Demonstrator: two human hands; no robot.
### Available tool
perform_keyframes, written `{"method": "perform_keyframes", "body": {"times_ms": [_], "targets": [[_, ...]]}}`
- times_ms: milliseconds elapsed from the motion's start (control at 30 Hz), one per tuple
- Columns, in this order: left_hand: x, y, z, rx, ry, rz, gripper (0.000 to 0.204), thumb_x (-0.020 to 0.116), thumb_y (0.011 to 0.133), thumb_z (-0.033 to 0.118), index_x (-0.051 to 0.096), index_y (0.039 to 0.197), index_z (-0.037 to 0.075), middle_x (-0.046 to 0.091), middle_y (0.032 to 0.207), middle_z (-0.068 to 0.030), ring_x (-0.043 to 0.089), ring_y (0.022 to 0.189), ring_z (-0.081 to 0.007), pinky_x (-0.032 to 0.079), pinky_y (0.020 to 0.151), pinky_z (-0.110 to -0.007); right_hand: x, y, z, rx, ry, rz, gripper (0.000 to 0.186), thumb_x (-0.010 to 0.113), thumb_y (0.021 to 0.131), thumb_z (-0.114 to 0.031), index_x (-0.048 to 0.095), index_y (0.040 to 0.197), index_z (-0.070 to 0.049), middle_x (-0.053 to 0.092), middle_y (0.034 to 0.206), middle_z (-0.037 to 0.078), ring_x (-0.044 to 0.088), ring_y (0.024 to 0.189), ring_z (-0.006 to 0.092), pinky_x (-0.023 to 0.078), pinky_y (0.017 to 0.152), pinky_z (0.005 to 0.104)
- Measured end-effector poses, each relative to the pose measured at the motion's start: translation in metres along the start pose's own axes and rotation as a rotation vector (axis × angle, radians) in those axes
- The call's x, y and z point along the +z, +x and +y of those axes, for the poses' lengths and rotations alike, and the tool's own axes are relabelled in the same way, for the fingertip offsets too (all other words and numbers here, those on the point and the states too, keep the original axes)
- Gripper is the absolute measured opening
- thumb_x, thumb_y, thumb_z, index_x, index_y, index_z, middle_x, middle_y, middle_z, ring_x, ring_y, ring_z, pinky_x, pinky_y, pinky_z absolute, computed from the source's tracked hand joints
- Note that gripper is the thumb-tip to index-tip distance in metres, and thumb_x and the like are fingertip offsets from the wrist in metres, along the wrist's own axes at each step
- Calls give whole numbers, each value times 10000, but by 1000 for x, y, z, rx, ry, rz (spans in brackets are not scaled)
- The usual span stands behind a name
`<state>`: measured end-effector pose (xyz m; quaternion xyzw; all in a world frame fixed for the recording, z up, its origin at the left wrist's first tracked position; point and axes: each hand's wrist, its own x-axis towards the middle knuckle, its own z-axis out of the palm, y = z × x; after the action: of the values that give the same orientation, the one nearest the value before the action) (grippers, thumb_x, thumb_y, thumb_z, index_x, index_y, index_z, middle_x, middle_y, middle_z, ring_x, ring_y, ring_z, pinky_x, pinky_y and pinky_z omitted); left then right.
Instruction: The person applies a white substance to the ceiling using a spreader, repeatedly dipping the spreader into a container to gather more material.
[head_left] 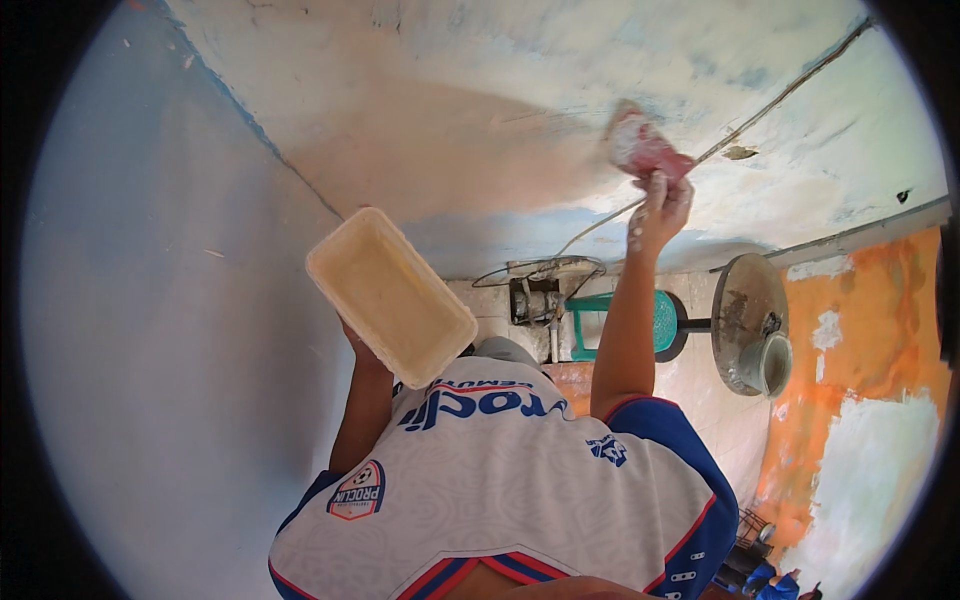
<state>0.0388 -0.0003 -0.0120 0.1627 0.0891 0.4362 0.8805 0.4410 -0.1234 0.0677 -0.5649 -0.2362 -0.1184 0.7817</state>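
Observation:
My right hand (662,208), spotted with white, is raised to the wall. Its fingers are closed on the red handle of a paintbrush (640,143). The brush is smeared with white and blurred by motion, and its tan tip is at or very near the wall (470,120). On the left, a cream rectangular tub (390,295) is tilted in front of my chest. My left hand (352,340) supports it from below and behind, with most of the fingers hidden by the tub. Only a thin pale film shows inside.
A cable (790,92) runs slantwise along the patchy wall. Below stand a green plastic stool (662,322) and a round table (738,290) with a grey bucket (775,362) at its edge. The blue side wall (180,350) is close on my left. An orange wall (850,330) with white patches is farther right.

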Motion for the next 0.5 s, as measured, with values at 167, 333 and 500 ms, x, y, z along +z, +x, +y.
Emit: {"method": "perform_keyframes", "body": {"times_ms": [167, 333, 500], "targets": [[7, -5, -13, -2, 6, 16, 617, 392, 1035, 561, 443, 1471, 127, 558, 1417, -63, 578, 1246, -256, 514, 1026, -434, 61, -48, -9, -129, -232, -372, 158, 633, 973, -63, 666, 1112, 5, 716, 996, 123, 693, 868, 174, 579, 743, 304], [16, -18, -17, 36, 26, 37, 611, 395, 1035, 556, 447, 1468, 127, 560, 1414, -62, 579, 1244, -255, 515, 1024, -434, 33, 5, -12, -73, -260, -83, 172, 644, 977, -74, 635, 1124, 14, 703, 1042, 130, 688, 878, 167, 582, 754, 293], [22, -22, -28, 60, 21, 59, 605, 399, 1036, 551, 451, 1464, 127, 562, 1412, -61, 581, 1242, -255, 516, 1023, -434, 25, -16, -22, -70, -96, -234, 151, 615, 974, -26, 623, 1120, 13, 694, 1031, 136, 706, 857, 197, 609, 742, 299]]}}
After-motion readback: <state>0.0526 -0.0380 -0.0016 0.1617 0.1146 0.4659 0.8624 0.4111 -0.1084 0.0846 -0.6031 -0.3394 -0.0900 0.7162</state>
